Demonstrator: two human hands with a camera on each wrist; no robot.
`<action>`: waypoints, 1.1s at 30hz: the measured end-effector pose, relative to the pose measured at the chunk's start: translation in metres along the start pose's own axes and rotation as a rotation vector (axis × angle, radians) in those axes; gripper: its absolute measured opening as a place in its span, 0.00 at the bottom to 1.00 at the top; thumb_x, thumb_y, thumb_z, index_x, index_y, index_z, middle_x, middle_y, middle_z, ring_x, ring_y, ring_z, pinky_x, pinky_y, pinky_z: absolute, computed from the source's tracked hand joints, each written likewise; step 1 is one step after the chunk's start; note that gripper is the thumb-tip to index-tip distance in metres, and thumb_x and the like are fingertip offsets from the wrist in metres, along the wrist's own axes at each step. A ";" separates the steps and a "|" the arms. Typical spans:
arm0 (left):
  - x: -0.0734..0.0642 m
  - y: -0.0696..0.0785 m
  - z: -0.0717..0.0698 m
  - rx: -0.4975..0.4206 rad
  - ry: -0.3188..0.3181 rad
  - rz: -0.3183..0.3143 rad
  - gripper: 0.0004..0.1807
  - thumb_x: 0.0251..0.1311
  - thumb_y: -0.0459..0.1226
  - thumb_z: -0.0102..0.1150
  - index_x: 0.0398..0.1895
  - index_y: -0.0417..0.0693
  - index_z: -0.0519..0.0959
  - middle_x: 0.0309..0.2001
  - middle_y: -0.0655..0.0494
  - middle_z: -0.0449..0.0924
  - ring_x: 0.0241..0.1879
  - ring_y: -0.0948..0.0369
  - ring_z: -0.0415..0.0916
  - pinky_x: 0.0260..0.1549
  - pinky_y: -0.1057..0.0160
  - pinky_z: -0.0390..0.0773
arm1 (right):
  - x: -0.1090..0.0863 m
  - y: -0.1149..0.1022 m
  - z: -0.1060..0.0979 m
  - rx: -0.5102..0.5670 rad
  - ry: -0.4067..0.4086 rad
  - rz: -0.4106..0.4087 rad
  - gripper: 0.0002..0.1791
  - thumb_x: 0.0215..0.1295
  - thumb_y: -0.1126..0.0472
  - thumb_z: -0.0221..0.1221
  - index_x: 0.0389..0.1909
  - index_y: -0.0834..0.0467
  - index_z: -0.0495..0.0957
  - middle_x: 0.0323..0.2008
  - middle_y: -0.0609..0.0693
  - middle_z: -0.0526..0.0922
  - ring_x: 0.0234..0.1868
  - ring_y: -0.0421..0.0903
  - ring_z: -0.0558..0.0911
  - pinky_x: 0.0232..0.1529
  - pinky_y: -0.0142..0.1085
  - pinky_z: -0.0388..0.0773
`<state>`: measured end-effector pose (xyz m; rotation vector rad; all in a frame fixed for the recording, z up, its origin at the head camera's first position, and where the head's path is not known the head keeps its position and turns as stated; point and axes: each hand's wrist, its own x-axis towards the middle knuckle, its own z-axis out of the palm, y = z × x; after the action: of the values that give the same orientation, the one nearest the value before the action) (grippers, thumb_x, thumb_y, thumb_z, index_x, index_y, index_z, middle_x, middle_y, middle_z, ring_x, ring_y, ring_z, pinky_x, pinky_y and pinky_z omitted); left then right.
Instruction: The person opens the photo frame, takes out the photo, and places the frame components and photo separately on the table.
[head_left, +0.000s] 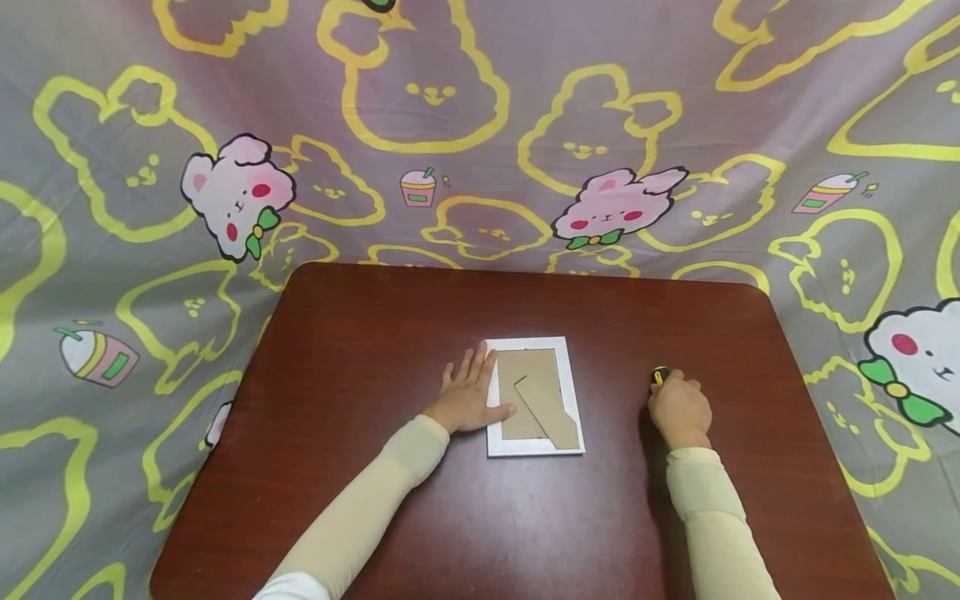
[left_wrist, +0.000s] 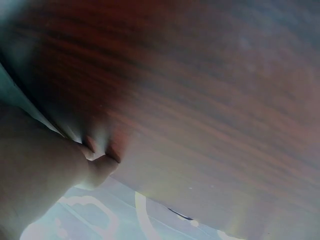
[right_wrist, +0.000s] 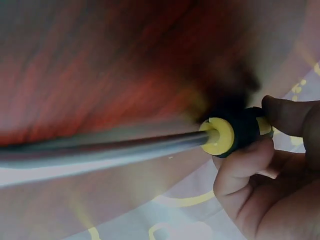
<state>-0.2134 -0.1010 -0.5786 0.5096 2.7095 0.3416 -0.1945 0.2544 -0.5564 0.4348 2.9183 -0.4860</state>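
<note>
A white picture frame (head_left: pixel 570 379) lies on the table with its brown backing and stand leg (head_left: pixel 543 408) facing up. My left hand (head_left: pixel 467 393) rests flat along the frame's left side, fingers spread and thumb reaching over the border. In the left wrist view the fingers (left_wrist: pixel 95 167) show at the lower left, partly dark. Off to the right of the frame, my right hand (head_left: pixel 681 408) grips a screwdriver (right_wrist: pixel 222 136) by its black and yellow handle. Its metal shaft runs leftward across the right wrist view; the tip is out of that view.
The dark reddish-brown table (head_left: pixel 360 333) has rounded far corners. Grey cloth (head_left: pixel 480 179) with yellow outlined animal faces hangs behind it and along both sides.
</note>
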 end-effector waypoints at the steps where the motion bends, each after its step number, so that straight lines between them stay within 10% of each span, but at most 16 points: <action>1: 0.001 0.000 0.000 -0.002 0.001 0.000 0.61 0.61 0.74 0.44 0.82 0.52 0.29 0.80 0.53 0.18 0.79 0.49 0.25 0.71 0.38 0.35 | -0.001 -0.001 0.000 0.005 0.016 0.001 0.26 0.74 0.57 0.52 0.51 0.81 0.65 0.38 0.79 0.69 0.36 0.76 0.78 0.32 0.63 0.76; 9: 0.000 0.000 0.005 -0.036 0.014 0.009 0.61 0.60 0.73 0.46 0.82 0.50 0.33 0.81 0.52 0.22 0.79 0.49 0.27 0.71 0.37 0.35 | -0.028 -0.030 0.012 0.114 0.258 -0.090 0.30 0.71 0.55 0.52 0.62 0.76 0.64 0.47 0.80 0.69 0.38 0.78 0.77 0.35 0.66 0.75; 18: -0.005 0.004 0.011 -0.029 0.054 0.003 0.60 0.61 0.72 0.47 0.83 0.49 0.34 0.81 0.49 0.25 0.79 0.48 0.29 0.70 0.37 0.37 | -0.077 -0.082 0.052 0.335 0.009 -0.252 0.18 0.69 0.52 0.60 0.38 0.67 0.80 0.32 0.64 0.82 0.37 0.64 0.82 0.39 0.58 0.75; 24: -0.006 0.002 0.012 -0.043 0.078 0.002 0.61 0.60 0.72 0.49 0.83 0.48 0.35 0.81 0.48 0.25 0.79 0.48 0.29 0.71 0.38 0.37 | -0.089 -0.089 0.054 0.480 0.006 -0.222 0.22 0.65 0.56 0.63 0.48 0.71 0.75 0.39 0.64 0.76 0.40 0.59 0.78 0.42 0.55 0.75; 33: -0.003 -0.001 0.008 -0.057 0.063 0.009 0.62 0.60 0.73 0.46 0.82 0.49 0.32 0.81 0.49 0.23 0.79 0.49 0.27 0.71 0.38 0.35 | -0.084 -0.084 0.049 0.994 -0.319 -0.127 0.30 0.64 0.74 0.58 0.64 0.66 0.56 0.48 0.69 0.75 0.30 0.51 0.81 0.19 0.49 0.82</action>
<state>-0.2077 -0.1019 -0.5849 0.5026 2.7497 0.4425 -0.1356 0.1403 -0.5612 0.2246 2.2075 -1.8212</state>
